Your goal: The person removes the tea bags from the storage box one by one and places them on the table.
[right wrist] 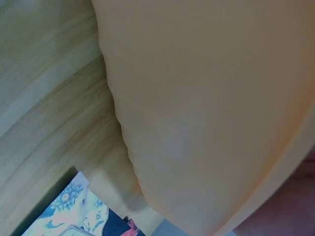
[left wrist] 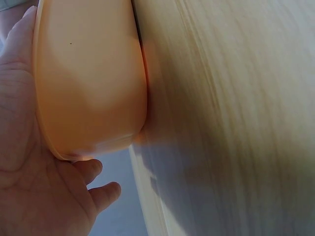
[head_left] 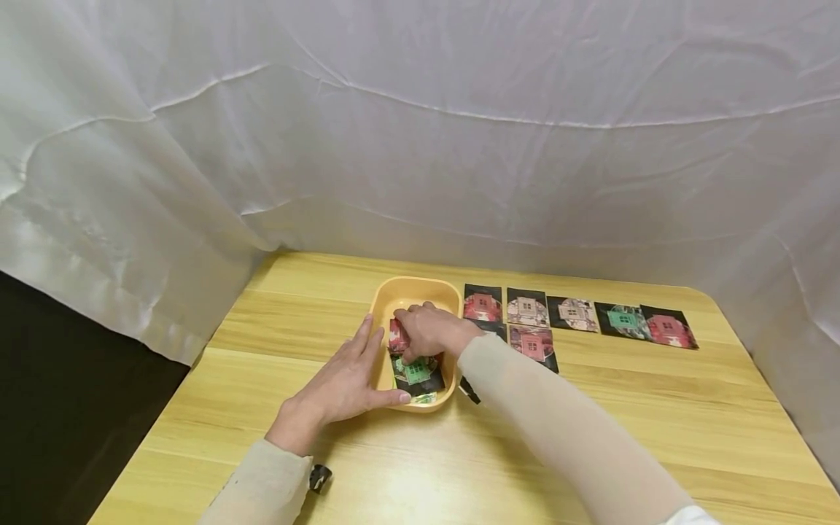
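An orange-yellow plastic tub (head_left: 433, 286) with rounded corners stands on the wooden table. Inside it lie small flat packets: a black one with a green label (head_left: 415, 370) in front and a red one (head_left: 397, 337) behind it. My right hand (head_left: 429, 332) reaches into the tub and holds the red packet between thumb and fingers, which partly cover it. My left hand (head_left: 344, 375) rests against the tub's left front corner, thumb along the near rim. From the left wrist, the palm (left wrist: 34, 162) lies along the tub wall (left wrist: 93, 73), fingers loosely spread.
Right of the tub, several black packets with coloured labels lie in a back row, such as a red one (head_left: 482, 303) and a green one (head_left: 621, 319). A second red-labelled packet (head_left: 533, 345) lies nearer, beside my right forearm. Grey-white curtains (head_left: 459, 182) enclose the table.
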Available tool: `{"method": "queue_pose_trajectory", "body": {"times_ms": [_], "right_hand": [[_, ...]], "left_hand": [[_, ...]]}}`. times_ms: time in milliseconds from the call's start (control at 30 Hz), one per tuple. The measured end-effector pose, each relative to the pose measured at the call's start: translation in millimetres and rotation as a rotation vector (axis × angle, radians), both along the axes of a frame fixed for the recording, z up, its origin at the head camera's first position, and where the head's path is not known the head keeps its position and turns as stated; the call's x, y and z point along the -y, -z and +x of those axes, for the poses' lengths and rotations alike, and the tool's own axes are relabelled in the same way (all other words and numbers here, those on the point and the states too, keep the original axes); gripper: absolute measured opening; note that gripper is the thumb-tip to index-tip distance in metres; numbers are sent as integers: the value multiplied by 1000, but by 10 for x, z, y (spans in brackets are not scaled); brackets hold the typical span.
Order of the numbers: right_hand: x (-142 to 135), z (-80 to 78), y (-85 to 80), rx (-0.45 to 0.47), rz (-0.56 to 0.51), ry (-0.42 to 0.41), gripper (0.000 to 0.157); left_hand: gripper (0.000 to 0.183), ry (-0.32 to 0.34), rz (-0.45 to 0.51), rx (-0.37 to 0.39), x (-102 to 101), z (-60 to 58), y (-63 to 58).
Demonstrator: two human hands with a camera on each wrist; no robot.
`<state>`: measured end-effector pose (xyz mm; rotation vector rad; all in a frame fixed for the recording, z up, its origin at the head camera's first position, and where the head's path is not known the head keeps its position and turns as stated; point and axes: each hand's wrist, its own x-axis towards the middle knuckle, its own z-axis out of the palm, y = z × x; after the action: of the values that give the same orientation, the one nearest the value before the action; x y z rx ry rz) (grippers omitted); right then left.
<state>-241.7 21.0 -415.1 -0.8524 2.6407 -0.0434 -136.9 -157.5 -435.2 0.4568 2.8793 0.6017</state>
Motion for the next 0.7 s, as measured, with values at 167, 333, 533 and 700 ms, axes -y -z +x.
{"method": "queue_pose_trajectory", "body": {"times_ms": [167,333,533,700], "right_hand": [[13,5,9,-3,-13,7,93],[9,29,-14,-10,-50,42,98],[-33,59,-104,-31,-125,53,101],[-104,90,-225,-31,-189,1,97]], "left_hand": [[121,-2,-3,3,-6,1,-7],[123,4,-2,-3,-12,7,-14],[123,0,7,-1,-11,13,-17],[121,2,13,4,-7,9,-18]]}}
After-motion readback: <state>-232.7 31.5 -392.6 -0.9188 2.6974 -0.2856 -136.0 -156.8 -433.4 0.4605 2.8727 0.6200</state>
